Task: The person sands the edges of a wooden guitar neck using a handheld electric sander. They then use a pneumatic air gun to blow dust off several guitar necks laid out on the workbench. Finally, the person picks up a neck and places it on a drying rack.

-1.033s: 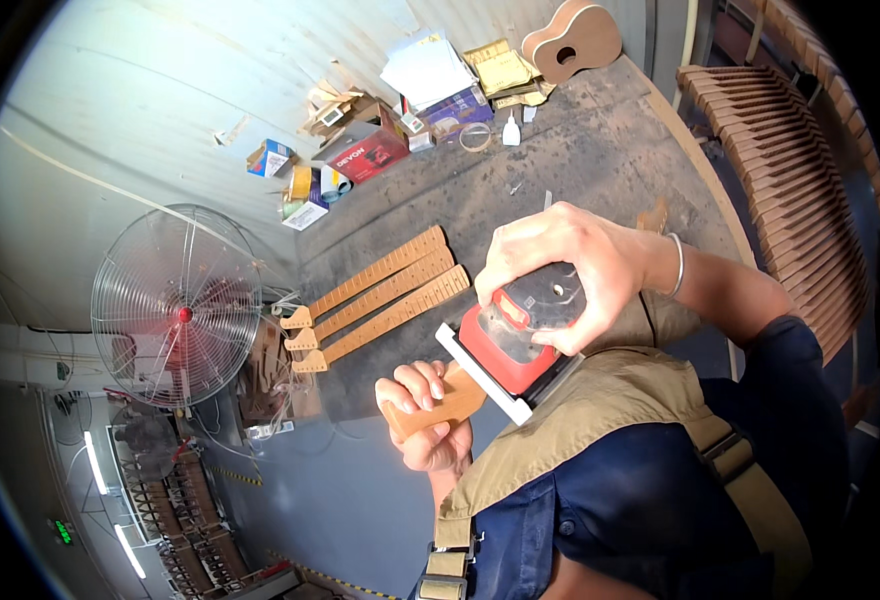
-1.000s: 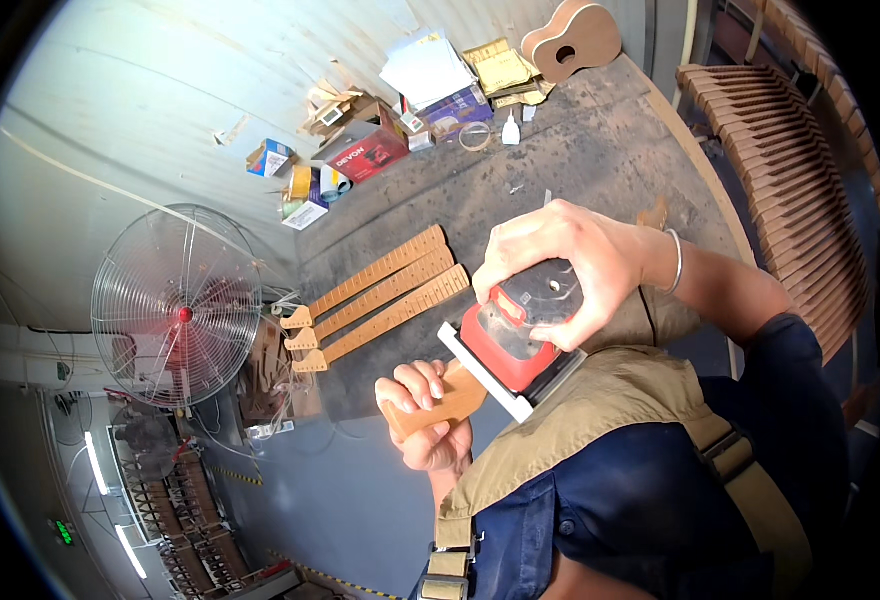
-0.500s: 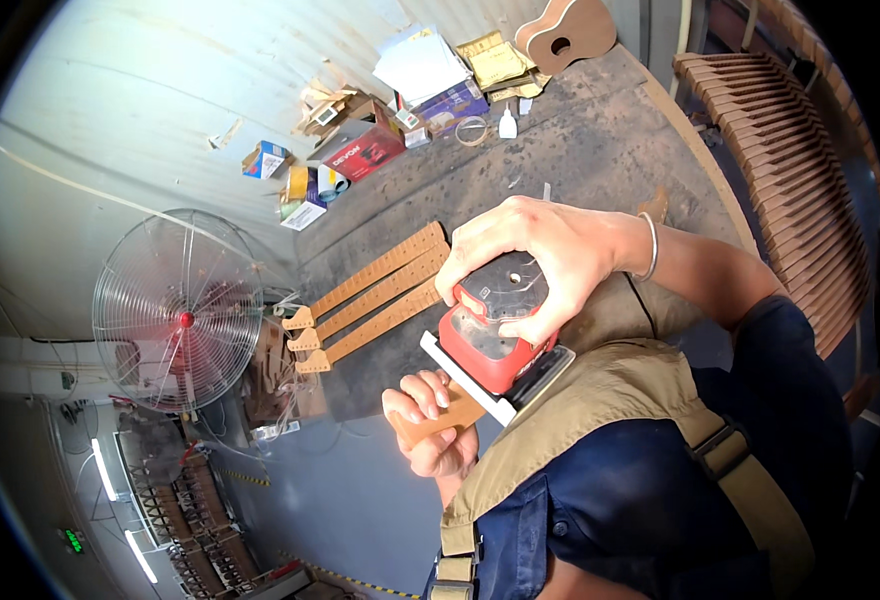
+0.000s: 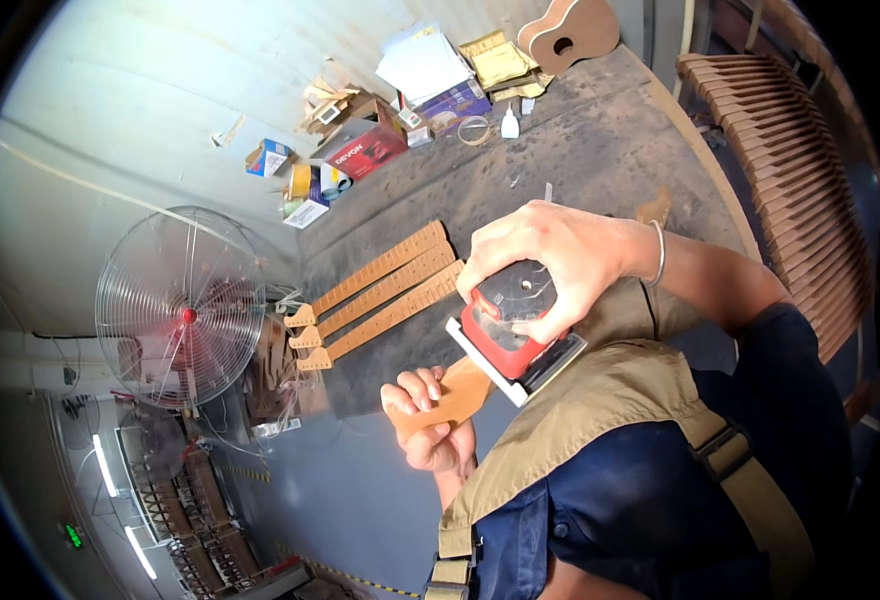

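Observation:
My right hand (image 4: 560, 255) grips a red and black sander (image 4: 510, 335) with a white-edged base, held over an orange-brown wooden piece (image 4: 455, 400). My left hand (image 4: 425, 425) has its fingers wrapped round that piece, below and left of the sander. Part of the piece is hidden under the sander, and I cannot tell whether the base touches it. Behind my hands, three fretted guitar necks (image 4: 380, 290) lie side by side on the dark worn bench (image 4: 600, 140).
Along the back stand boxes (image 4: 365, 150), papers (image 4: 420, 65), a small white bottle (image 4: 510, 124) and a guitar body (image 4: 567, 35). A wire fan (image 4: 179, 305) is at the left above grey floor (image 4: 320, 500). Racked wooden parts (image 4: 770, 190) fill the right side.
The sander in my right hand shifted left around half a second ago and is now a little higher and back rightward. My left hand keeps its hold on the wooden piece.

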Demonstrator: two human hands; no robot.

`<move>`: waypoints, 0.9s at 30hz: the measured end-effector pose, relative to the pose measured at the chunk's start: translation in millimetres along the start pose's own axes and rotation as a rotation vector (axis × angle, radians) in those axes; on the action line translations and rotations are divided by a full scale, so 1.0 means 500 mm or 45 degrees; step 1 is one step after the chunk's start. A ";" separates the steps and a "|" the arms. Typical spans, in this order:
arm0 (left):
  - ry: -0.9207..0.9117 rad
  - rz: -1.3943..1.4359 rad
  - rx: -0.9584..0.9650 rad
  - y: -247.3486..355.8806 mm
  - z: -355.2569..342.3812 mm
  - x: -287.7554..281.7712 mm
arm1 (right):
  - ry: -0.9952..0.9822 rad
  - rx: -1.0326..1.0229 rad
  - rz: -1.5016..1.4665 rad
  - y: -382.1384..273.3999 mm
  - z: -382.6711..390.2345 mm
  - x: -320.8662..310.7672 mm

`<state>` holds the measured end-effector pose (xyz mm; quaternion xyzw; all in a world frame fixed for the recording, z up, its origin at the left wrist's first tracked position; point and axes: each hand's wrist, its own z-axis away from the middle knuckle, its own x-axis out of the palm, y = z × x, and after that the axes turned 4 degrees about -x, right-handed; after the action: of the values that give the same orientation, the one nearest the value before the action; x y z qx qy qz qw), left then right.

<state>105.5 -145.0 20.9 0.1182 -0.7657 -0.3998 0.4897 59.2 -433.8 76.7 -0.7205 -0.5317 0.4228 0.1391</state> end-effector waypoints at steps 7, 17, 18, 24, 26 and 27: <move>-0.028 0.013 0.009 0.000 -0.001 0.006 | -0.003 -0.006 -0.064 0.000 -0.005 -0.013; -0.150 -0.020 0.022 0.006 0.011 0.001 | -0.069 -0.029 -0.133 0.006 -0.026 -0.010; -0.130 -0.020 0.021 0.004 0.014 0.002 | -0.040 -0.032 -0.132 0.008 -0.023 -0.006; 0.035 0.045 0.018 -0.004 0.020 -0.011 | -0.180 0.083 0.170 -0.005 -0.008 -0.012; 0.009 0.078 0.007 -0.009 0.014 -0.021 | -0.033 0.005 0.145 0.001 0.001 0.014; 0.002 0.092 0.007 -0.010 0.013 -0.026 | 0.037 -0.037 0.126 -0.001 0.004 0.027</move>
<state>105.4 -137.7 7.6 0.0921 -0.7702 -0.3799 0.5040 58.4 -422.1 69.5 -0.7539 -0.4994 0.4110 0.1153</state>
